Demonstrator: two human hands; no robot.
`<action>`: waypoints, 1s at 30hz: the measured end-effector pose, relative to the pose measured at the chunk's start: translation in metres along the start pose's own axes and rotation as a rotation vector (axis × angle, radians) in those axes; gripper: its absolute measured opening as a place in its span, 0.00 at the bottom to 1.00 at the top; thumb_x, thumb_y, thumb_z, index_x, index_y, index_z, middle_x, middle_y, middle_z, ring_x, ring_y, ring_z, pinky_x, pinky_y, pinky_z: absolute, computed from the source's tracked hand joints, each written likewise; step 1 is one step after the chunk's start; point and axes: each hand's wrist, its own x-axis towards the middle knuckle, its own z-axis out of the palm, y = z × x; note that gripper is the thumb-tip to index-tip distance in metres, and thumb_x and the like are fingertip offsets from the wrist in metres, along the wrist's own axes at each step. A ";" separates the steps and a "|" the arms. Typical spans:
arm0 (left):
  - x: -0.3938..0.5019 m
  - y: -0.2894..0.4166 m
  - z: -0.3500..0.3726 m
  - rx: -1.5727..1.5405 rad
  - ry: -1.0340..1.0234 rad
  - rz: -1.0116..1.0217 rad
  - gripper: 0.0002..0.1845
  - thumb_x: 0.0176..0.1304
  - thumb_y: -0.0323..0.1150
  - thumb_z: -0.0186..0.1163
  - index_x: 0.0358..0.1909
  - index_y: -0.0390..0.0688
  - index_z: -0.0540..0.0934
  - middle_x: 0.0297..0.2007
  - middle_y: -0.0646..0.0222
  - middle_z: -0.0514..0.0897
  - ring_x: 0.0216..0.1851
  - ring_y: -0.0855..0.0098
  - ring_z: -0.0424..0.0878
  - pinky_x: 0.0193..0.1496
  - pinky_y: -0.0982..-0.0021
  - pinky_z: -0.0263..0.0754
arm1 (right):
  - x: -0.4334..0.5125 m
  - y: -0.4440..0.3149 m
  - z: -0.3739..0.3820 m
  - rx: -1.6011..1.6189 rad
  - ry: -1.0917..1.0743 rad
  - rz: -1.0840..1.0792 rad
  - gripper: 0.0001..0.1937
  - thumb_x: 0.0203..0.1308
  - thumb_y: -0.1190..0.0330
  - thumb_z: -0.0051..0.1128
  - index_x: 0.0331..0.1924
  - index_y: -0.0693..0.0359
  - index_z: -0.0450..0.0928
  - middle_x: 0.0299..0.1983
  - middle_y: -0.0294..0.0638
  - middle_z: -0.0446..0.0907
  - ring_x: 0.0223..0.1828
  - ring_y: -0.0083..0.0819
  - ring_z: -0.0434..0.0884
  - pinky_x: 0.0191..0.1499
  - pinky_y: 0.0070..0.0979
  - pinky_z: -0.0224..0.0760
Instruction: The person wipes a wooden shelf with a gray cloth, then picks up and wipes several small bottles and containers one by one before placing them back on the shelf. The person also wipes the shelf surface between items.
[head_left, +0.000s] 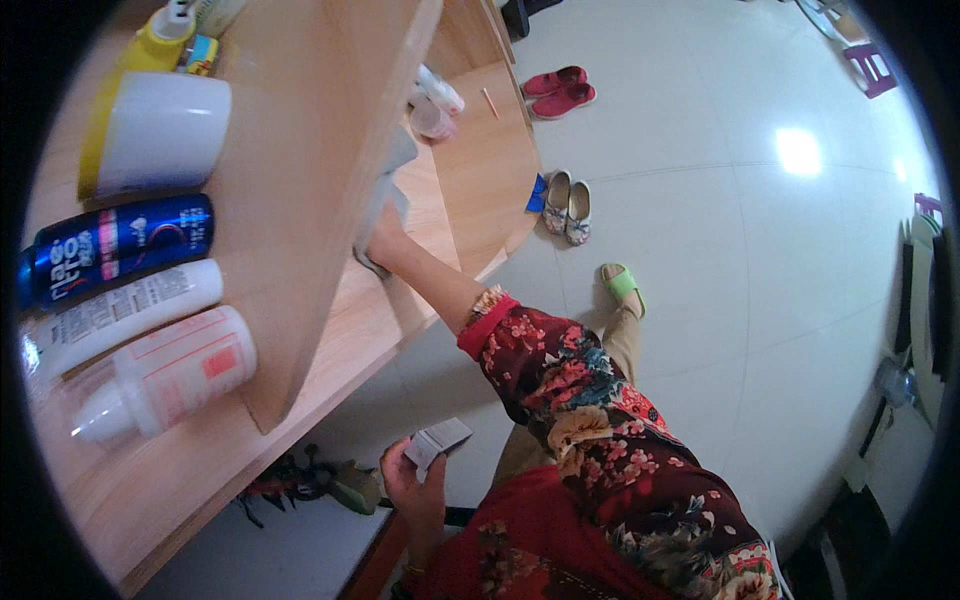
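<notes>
My right hand (385, 223) reaches into a wooden shelf unit, behind an upright divider board (322, 150). A grey cloth (397, 154) is bunched around this hand, whose fingers are mostly hidden. Lower down, outside the shelf edge, my left hand (417, 484) holds a small white-and-grey box (438, 442) between thumb and fingers. Left of the divider are a white cylindrical container (165, 131), a yellow pump bottle (156, 41), a blue bottle (124, 244), a white tube (131, 311) and a white bottle with a clear cap (184, 371).
Beyond the cloth, small pink-and-white containers (435, 120) and a thin stick (490, 103) are on the shelf. Red shoes (562, 94) and patterned flat shoes (568, 208) stand on the tiled floor (675, 225). Dark, strappy items (300, 480) lie beneath the shelf edge.
</notes>
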 end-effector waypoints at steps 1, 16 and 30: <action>-0.002 -0.001 -0.001 -0.011 -0.004 -0.028 0.30 0.50 0.14 0.62 0.57 0.38 0.66 0.49 0.62 0.75 0.54 0.66 0.75 0.61 0.63 0.67 | -0.016 0.012 -0.007 -0.185 0.065 -0.020 0.16 0.60 0.66 0.49 0.50 0.64 0.75 0.48 0.56 0.78 0.54 0.52 0.74 0.57 0.37 0.66; 0.006 0.013 0.000 -0.010 0.000 -0.059 0.29 0.50 0.16 0.64 0.56 0.38 0.66 0.50 0.61 0.73 0.54 0.66 0.74 0.60 0.63 0.67 | 0.016 -0.155 0.021 0.138 0.003 -0.441 0.13 0.60 0.65 0.51 0.42 0.64 0.80 0.43 0.52 0.80 0.48 0.47 0.77 0.56 0.39 0.67; -0.004 0.020 0.007 0.050 0.071 -0.145 0.30 0.50 0.16 0.63 0.56 0.39 0.67 0.52 0.61 0.72 0.56 0.65 0.72 0.61 0.61 0.65 | 0.066 0.023 -0.014 0.018 -0.006 0.004 0.11 0.58 0.71 0.50 0.43 0.66 0.76 0.47 0.54 0.75 0.52 0.45 0.72 0.57 0.36 0.63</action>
